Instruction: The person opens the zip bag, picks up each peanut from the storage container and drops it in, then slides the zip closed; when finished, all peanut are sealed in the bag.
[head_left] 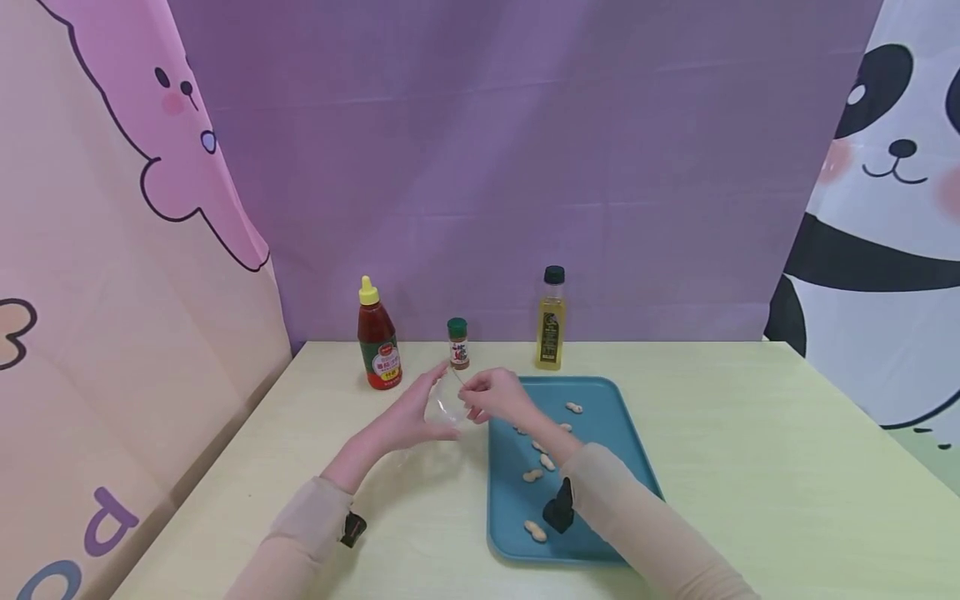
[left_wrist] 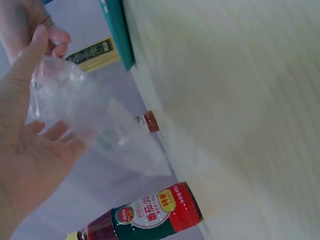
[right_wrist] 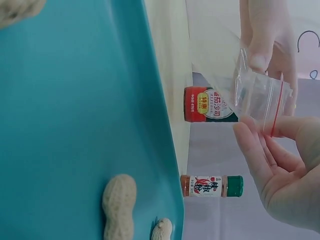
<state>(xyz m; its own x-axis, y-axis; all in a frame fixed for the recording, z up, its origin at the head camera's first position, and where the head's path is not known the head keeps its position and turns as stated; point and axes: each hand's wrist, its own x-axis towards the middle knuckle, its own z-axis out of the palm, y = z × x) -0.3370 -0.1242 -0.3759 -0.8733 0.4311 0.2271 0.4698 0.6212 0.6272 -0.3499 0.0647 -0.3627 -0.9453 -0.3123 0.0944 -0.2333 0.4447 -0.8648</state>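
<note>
A clear zip-lock bag (head_left: 448, 398) with a red line along its mouth is held above the table, left of the tray. My left hand (head_left: 412, 414) holds it from the left, thumb and fingers spread apart around it. At the mouth, the fingers of my right hand (head_left: 498, 395) pinch the bag's edge. The left wrist view shows the bag (left_wrist: 95, 110) hanging with its mouth parted and no contents visible. Several peanuts in shells (head_left: 535, 531) lie scattered on a blue tray (head_left: 600, 533), partly under my right forearm.
Along the back of the table (head_left: 750, 467) stand a ketchup bottle (head_left: 380, 346) with a yellow cap, a small green-capped spice jar (head_left: 458, 346) and an oil bottle (head_left: 551, 325). A purple cloth (head_left: 487, 167) hangs behind them.
</note>
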